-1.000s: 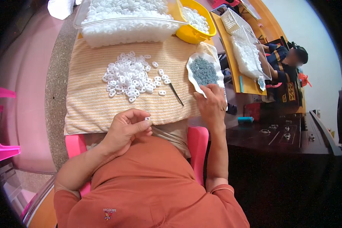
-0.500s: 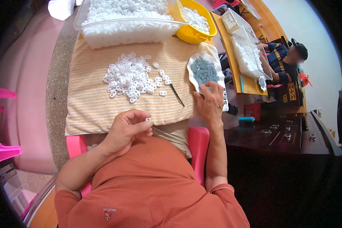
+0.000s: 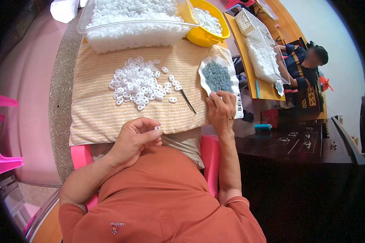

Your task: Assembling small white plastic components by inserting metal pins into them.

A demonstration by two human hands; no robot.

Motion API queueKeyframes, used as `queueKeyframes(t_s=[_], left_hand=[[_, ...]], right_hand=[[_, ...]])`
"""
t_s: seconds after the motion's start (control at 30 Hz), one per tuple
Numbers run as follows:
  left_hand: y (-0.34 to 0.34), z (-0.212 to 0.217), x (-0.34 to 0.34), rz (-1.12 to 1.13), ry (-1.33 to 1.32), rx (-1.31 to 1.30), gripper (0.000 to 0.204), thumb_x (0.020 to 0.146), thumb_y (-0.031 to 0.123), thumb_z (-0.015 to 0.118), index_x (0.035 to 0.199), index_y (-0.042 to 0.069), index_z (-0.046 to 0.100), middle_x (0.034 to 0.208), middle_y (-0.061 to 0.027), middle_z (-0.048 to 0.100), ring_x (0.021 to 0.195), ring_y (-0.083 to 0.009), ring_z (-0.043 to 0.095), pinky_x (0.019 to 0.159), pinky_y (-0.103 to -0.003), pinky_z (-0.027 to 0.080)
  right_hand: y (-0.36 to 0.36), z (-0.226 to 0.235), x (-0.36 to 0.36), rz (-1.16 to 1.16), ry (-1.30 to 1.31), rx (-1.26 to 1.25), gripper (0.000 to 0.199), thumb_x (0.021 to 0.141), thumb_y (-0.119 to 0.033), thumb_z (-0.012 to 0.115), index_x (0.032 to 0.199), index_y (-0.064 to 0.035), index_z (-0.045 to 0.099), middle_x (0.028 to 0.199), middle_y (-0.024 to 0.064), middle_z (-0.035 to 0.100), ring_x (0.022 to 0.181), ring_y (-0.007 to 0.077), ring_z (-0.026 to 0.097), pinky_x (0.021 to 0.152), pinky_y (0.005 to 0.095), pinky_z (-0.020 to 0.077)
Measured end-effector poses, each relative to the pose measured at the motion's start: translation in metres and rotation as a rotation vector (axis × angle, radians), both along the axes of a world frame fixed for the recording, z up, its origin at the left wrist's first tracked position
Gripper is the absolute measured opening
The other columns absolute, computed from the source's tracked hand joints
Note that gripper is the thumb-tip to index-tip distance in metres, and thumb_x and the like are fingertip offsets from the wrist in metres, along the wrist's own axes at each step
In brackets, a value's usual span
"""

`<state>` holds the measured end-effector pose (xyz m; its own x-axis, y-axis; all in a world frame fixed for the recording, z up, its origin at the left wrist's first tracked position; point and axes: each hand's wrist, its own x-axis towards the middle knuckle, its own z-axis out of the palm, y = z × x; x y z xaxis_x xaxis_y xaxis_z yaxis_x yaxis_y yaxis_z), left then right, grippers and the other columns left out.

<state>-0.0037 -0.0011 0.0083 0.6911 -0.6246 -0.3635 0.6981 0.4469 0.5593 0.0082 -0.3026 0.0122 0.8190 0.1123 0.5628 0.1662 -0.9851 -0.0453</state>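
Between thumb and forefinger of my left hand (image 3: pixel 138 135) is a small white two-hole plastic piece (image 3: pixel 157 128), held at the near edge of the towel. My right hand (image 3: pixel 224 111) is at the near rim of a white wavy-edged dish (image 3: pixel 204 81), its fingers curled together. Whether anything sits in those fingertips is too small to make out. Tiny grey slender pieces (image 3: pixel 218 76) fill the dish. To its left, a heap of white two-hole oval pieces (image 3: pixel 136 81) lies on the towel. Several loose ones trail off beside a thin black stick-like tool (image 3: pixel 188 101).
A striped towel (image 3: pixel 93 109) covers the work surface. At its far side stand a clear bin (image 3: pixel 138 25) and a yellow basin (image 3: pixel 209 38), both holding white pieces. Off to the right, another person (image 3: pixel 300 60) sits at a clear bin (image 3: pixel 267 60). A pink stool (image 3: pixel 4 129) stands left.
My right hand has drawn back slightly from the grey pieces to the dish's near rim. My left hand keeps its pinch on the white piece, almost still.
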Motion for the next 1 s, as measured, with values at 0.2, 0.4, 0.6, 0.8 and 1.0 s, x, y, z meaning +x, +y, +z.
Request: queueKeyframes(t_s=[0.2, 0.4, 0.6, 0.8, 1.0], left_hand=[[-0.001, 0.001, 0.0, -0.001, 0.012, 0.009, 0.018, 0.085, 0.003, 0.067, 0.102, 0.002, 0.061, 0.086, -0.0041, 0.064, 0.075, -0.0121, 0.063, 0.069, -0.027, 0.055], [-0.001, 0.001, 0.0, 0.005, 0.006, 0.023, 0.018, 0.084, 0.003, 0.067, 0.101, 0.002, 0.061, 0.086, -0.0044, 0.065, 0.074, -0.0124, 0.063, 0.067, -0.026, 0.054], [-0.001, 0.002, 0.0, 0.004, 0.013, 0.013, 0.018, 0.084, 0.002, 0.067, 0.101, 0.002, 0.061, 0.086, -0.0043, 0.065, 0.075, -0.0122, 0.063, 0.069, -0.027, 0.055], [-0.002, 0.001, 0.0, 0.015, 0.02, 0.007, 0.018, 0.084, 0.002, 0.067, 0.102, 0.003, 0.061, 0.086, -0.0042, 0.065, 0.075, -0.0117, 0.063, 0.07, -0.027, 0.055], [-0.001, -0.001, -0.001, 0.005, 0.014, 0.003, 0.018, 0.086, 0.003, 0.066, 0.103, 0.003, 0.062, 0.088, -0.0044, 0.065, 0.076, -0.0117, 0.063, 0.07, -0.026, 0.056]], right_hand=[[-0.002, -0.006, 0.002, 0.05, -0.048, 0.028, 0.013, 0.074, -0.007, 0.071, 0.086, -0.004, 0.066, 0.086, 0.0093, 0.06, 0.086, 0.0304, 0.055, 0.073, 0.0387, 0.0456], [-0.002, -0.006, 0.002, 0.093, -0.078, 0.078, 0.009, 0.077, -0.002, 0.067, 0.085, -0.0016, 0.064, 0.085, 0.0118, 0.061, 0.083, 0.0312, 0.056, 0.072, 0.039, 0.0457], [-0.008, -0.011, 0.001, 0.08, -0.118, 0.161, 0.008, 0.081, 0.0, 0.063, 0.088, -0.001, 0.06, 0.086, 0.0135, 0.061, 0.081, 0.0317, 0.056, 0.072, 0.0388, 0.0454], [-0.01, -0.01, 0.0, 0.036, -0.117, 0.226, 0.007, 0.083, 0.0, 0.061, 0.09, -0.0011, 0.058, 0.087, 0.0146, 0.061, 0.082, 0.0321, 0.057, 0.073, 0.0381, 0.0453], [-0.003, -0.006, -0.006, 0.047, -0.128, 0.32, 0.007, 0.087, -0.002, 0.061, 0.092, -0.0003, 0.058, 0.087, 0.0113, 0.061, 0.08, 0.0238, 0.06, 0.07, 0.0328, 0.047]])
